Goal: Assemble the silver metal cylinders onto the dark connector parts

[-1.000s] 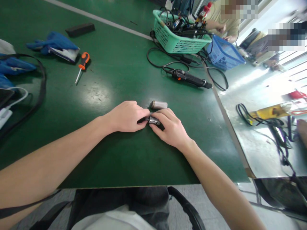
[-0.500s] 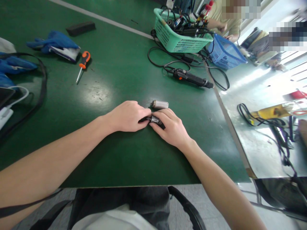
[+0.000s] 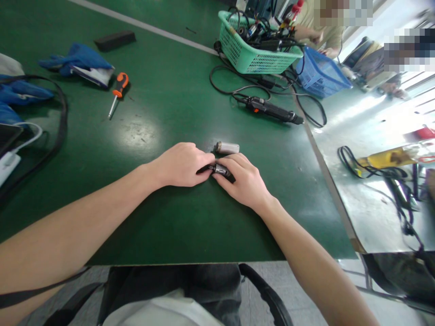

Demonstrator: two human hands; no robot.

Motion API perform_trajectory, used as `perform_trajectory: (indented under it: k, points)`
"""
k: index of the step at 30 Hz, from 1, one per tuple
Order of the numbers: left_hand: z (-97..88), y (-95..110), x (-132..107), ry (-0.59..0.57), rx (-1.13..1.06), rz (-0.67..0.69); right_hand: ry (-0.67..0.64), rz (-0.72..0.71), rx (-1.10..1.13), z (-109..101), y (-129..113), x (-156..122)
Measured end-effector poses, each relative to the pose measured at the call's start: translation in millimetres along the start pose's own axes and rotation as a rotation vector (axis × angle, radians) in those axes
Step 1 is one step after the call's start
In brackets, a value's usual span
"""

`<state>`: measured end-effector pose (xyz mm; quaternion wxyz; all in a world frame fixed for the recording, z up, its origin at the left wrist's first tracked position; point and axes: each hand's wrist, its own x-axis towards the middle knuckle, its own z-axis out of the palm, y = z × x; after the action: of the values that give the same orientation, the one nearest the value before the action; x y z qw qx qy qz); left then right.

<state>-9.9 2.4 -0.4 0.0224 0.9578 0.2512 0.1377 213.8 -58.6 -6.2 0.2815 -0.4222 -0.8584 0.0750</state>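
Note:
My left hand point(image 3: 181, 165) and my right hand point(image 3: 244, 179) meet at the middle of the green table point(image 3: 170, 217). Both are closed around a small dark metal part point(image 3: 220, 170) held between their fingertips, low over the table. Only a short silvery and black section of it shows between the fingers. Just beyond my hands a small silver cylinder point(image 3: 227, 147) lies on its side on the mat, apart from both hands.
An orange-handled screwdriver point(image 3: 116, 94) and blue cloths point(image 3: 79, 62) lie at the far left. A black corded power tool point(image 3: 272, 110) lies beyond, near a green basket point(image 3: 258, 47) and a blue basket point(image 3: 321, 74). Another person's hands work at the far right. The table edge runs along the right.

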Motion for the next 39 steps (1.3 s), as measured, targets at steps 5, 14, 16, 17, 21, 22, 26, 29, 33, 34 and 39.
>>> perform_trajectory:
  k: [5,14,16,17,21,22,26,29,33,34,39]
  points:
    - [0.8,0.5,-0.1,0.006,-0.001,-0.004,0.013,-0.007,-0.002,0.0,-0.5,-0.2]
    - [-0.1,0.3,-0.7,-0.001,-0.001,-0.002,0.002,0.008,0.004,-0.8,-0.2,0.3]
    - [-0.7,0.7,-0.3,-0.004,0.003,-0.002,0.002,0.006,0.004,-0.6,-0.3,0.1]
    - [-0.9,0.9,-0.2,-0.004,0.002,-0.002,0.003,0.004,0.003,-0.4,-0.2,0.0]
    - [-0.1,0.9,-0.6,0.007,-0.013,-0.009,0.003,0.005,0.001,0.3,0.4,-0.7]
    - [0.3,0.8,-0.8,0.008,-0.013,-0.01,0.003,0.008,0.002,0.4,0.6,-0.8]
    - [0.5,0.7,-0.8,0.006,0.001,-0.009,0.004,0.012,0.004,0.4,0.7,-1.0]
    - [-0.2,0.8,-0.2,0.003,0.007,-0.008,0.003,0.011,0.002,0.0,0.7,-0.8]
    - [-0.8,1.4,0.3,-0.006,0.017,-0.008,0.01,0.004,-0.002,-0.4,0.8,-0.5]
    - [-1.0,1.6,0.2,-0.006,0.018,-0.011,0.011,0.002,-0.005,-0.5,0.7,-0.5]
    - [-1.8,2.6,-0.9,-0.002,0.005,-0.052,0.012,0.004,-0.001,0.0,1.2,-0.7]
